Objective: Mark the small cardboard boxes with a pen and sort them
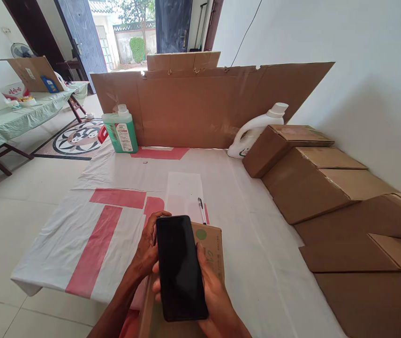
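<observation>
A black smartphone [181, 268] with a dark screen is held upright in my right hand [217, 293], the thumb along its right edge and fingertips showing at its left edge. Beneath the phone is a brown cardboard box [211, 244] with a green round mark and printed text. At the box's far left corner, my left hand [146, 249] is curled around the edge, its fingers partly covered by the phone. Just beyond the box lie a pen [202, 210] and a white sheet of paper [185, 183] on the tablecloth.
A white tablecloth [256, 225] with red shapes covers the table. Cardboard boxes [330, 197] line the right side; a cardboard panel [193, 108] stands across the back. A green liquid jug [121, 131] and a white bottle [253, 131] stand before it. Another table [27, 117] is at left.
</observation>
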The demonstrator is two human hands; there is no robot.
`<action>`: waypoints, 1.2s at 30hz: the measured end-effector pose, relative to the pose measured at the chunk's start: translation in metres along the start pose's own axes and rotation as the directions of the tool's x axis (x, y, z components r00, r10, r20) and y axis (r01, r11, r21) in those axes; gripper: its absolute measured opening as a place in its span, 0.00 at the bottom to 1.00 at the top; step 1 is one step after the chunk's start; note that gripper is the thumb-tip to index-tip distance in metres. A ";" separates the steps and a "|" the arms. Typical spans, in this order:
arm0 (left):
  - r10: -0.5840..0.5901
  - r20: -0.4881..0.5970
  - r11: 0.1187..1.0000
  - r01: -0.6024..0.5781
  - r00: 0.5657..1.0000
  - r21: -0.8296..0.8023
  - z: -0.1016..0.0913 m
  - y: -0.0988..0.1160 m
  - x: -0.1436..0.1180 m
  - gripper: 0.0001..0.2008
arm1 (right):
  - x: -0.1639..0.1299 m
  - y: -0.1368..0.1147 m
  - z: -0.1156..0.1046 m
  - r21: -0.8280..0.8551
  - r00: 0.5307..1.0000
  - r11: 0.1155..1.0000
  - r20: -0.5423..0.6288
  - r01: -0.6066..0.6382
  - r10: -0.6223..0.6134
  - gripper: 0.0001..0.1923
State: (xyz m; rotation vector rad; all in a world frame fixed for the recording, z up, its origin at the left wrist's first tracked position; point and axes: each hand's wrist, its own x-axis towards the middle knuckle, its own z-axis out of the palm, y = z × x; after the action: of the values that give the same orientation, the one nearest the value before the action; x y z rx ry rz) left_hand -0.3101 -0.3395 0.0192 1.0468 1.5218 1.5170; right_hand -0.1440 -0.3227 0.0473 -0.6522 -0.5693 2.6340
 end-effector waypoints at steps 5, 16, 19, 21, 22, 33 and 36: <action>-0.062 0.027 0.998 0.062 0.998 0.001 -0.009 -0.002 -0.007 0.26 | -0.024 -0.038 -0.030 -0.136 0.953 0.978 -0.239 0.157 -0.186 0.46; -0.076 0.030 0.997 0.076 0.997 -0.005 -0.011 -0.008 -0.003 0.28 | -0.019 -0.044 -0.168 -0.551 0.574 0.833 -0.667 0.050 -0.475 0.37; -0.086 0.022 0.996 0.086 0.996 -0.003 -0.013 -0.008 -0.004 0.28 | -0.011 -0.034 -0.185 -0.771 0.449 0.610 -0.617 -0.181 -0.646 0.37; -0.093 0.011 0.996 0.093 0.996 -0.011 -0.015 -0.009 -0.005 0.28 | -0.010 -0.033 -0.192 -0.806 0.415 0.512 -0.592 -0.298 -0.691 0.35; -0.095 0.008 0.995 0.095 0.995 -0.013 -0.015 -0.010 -0.004 0.28 | -0.011 -0.035 -0.193 -0.809 0.411 0.488 -0.587 -0.326 -0.698 0.33; -0.093 -0.035 0.988 0.087 0.995 -0.128 -0.016 -0.035 0.002 0.33 | -0.027 -0.041 -0.193 -0.795 0.451 0.226 -0.525 -0.563 -0.721 0.21; -0.080 -0.067 0.985 0.068 0.995 -0.157 -0.015 -0.041 0.001 0.33 | -0.029 -0.039 -0.193 -0.763 0.454 0.153 -0.519 -0.628 -0.724 0.25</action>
State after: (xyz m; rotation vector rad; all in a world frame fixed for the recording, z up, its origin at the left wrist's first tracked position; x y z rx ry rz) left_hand -0.3267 -0.3431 -0.0216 0.8450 1.4502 1.6085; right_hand -0.0125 -0.2460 -0.0804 -2.1445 -1.8726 0.7601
